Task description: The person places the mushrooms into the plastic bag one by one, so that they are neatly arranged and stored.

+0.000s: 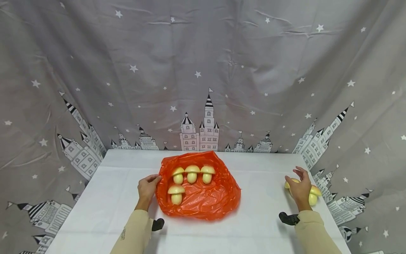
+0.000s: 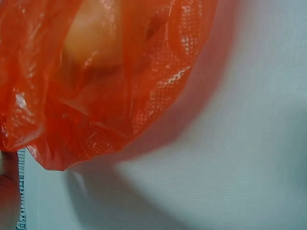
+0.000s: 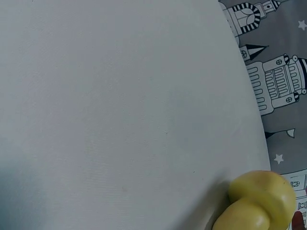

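Note:
A red plastic bag (image 1: 207, 206) lies opened out on the white table, its mouth facing up. Inside it are several toy mushrooms (image 1: 191, 173) with yellow caps and pale stems. My left hand (image 1: 147, 190) pinches the bag's left rim; in the left wrist view the bag (image 2: 158, 86) fills the upper left, with a mushroom's shape showing through. Toward the table's right edge, my right hand (image 1: 301, 188) hovers over two more mushrooms, thumb and fingers apart. One mushroom (image 1: 314, 194) shows to its right, the other is partly hidden behind the hand. A mushroom (image 3: 261, 199) also appears low in the right wrist view.
The white table (image 1: 260, 211) reaches back to a grey curtain (image 1: 203, 70) printed with castles and stars, which also hangs along both sides. A black wrist strap (image 1: 288, 218) sits at the right cuff.

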`<state>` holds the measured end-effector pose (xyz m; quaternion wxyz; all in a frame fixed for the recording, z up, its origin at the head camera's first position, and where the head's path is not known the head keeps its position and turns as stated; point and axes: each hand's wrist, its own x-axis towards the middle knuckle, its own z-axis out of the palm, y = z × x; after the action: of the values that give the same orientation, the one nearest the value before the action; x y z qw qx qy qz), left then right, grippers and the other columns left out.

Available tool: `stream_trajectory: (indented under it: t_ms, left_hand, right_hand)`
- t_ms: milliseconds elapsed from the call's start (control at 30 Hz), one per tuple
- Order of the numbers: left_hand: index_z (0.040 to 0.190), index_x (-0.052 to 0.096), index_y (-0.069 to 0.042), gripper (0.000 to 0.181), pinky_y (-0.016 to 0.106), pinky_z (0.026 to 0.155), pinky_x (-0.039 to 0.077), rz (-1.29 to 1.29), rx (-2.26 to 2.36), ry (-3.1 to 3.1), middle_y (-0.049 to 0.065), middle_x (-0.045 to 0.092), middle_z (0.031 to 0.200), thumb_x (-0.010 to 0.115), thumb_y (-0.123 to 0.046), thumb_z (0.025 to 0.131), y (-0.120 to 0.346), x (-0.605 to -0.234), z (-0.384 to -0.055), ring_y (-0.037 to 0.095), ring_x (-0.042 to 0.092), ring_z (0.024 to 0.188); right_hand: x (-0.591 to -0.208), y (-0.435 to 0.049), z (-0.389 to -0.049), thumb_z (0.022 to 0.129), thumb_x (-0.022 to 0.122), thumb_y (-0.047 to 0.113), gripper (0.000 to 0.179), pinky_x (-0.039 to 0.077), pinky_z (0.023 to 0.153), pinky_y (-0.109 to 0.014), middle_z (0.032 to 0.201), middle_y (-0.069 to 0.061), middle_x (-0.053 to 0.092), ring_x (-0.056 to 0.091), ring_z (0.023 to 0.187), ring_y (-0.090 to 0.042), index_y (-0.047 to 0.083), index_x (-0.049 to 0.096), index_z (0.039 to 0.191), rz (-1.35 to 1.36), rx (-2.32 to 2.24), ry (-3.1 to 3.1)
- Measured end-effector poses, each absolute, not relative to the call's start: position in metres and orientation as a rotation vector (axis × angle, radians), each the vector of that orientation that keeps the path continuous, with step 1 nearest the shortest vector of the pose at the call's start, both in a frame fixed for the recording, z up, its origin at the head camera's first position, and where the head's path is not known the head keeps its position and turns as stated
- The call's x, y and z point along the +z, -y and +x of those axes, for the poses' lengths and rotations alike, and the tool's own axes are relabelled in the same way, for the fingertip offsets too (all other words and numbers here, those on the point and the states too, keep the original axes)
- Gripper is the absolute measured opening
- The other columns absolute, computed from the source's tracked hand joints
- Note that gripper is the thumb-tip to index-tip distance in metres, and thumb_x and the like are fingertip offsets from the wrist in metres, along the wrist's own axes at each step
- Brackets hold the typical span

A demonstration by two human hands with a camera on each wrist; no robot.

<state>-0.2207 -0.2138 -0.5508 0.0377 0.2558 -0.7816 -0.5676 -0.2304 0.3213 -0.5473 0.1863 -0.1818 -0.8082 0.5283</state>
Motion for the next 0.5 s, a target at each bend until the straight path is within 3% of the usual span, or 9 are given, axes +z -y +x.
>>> stream_trajectory:
  t_ms: [300, 500]
  left_hand:
    - [0.124, 0.061, 0.002, 0.037, 0.043, 0.099, 0.048, 0.788, -1.77, 2.407, 0.024, 0.057, 0.124, 0.056, -0.024, 0.098, 0.2126, -0.5495, -0.2205, 0.032, 0.056, 0.108]
    - [0.125, 0.059, 0.002, 0.037, 0.044, 0.1, 0.047, 0.793, -1.781, 2.404, 0.024, 0.056, 0.125, 0.056, -0.024, 0.098, 0.2115, -0.5493, -0.2194, 0.033, 0.055, 0.11]
  right_hand:
    - [-0.5521, -0.325, -0.2298, 0.083, 0.067, -0.002, 0.057, 0.037, 0.105, -0.05, 0.132, -0.025, 0.052, 0.043, 0.129, -0.039, -0.002, 0.044, 0.135, -0.536, 1.47, 2.352]
    - [-0.5538, -0.3249, -0.2285, 0.083, 0.065, -0.003, 0.053, 0.033, 0.109, -0.051, 0.131, -0.027, 0.051, 0.039, 0.131, -0.043, -0.005, 0.046, 0.132, -0.517, 1.475, 2.39]
